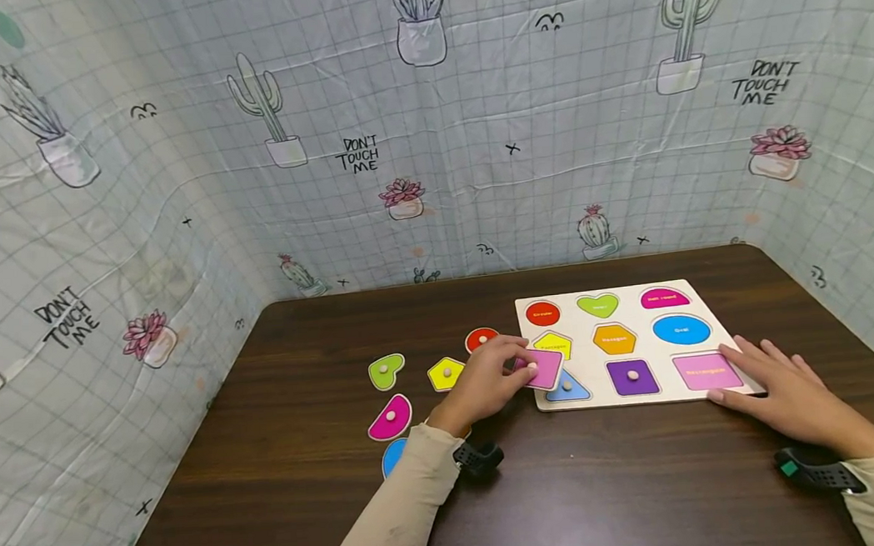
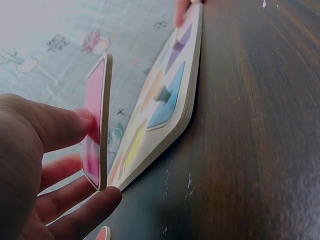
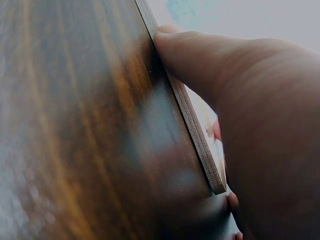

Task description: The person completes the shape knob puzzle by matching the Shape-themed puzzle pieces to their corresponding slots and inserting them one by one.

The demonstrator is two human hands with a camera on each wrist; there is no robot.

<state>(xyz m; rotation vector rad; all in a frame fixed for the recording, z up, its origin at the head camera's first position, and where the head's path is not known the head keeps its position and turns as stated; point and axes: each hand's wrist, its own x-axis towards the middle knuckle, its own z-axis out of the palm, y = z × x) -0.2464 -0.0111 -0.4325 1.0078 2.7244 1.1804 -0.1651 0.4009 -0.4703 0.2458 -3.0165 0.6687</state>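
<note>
My left hand (image 1: pixel 491 380) pinches a pink rectangular puzzle piece (image 1: pixel 544 370) with a small knob. The piece is raised and tilted over the lower left corner of the white shape puzzle board (image 1: pixel 598 394). In the left wrist view, the piece (image 2: pixel 95 122) stands apart from the board, thumb on its pink face. My right hand (image 1: pixel 793 393) rests at the board's right end, fingers spread, its thumb (image 3: pixel 187 57) against the front edge. A blue triangle piece (image 1: pixel 568 387) and a purple square piece (image 1: pixel 634 377), both knobbed, lie in the board. The pink rectangle spot (image 1: pixel 708 371) shows printed lettering.
Left of the board, on the dark wooden table (image 1: pixel 282 449), lie a green heart (image 1: pixel 386 372), a yellow pentagon (image 1: pixel 446 373), a red round piece (image 1: pixel 480 339), a magenta half round (image 1: pixel 390 418) and a blue piece (image 1: pixel 393 456) partly under my left sleeve. A patterned cloth (image 1: pixel 459 138) hangs behind.
</note>
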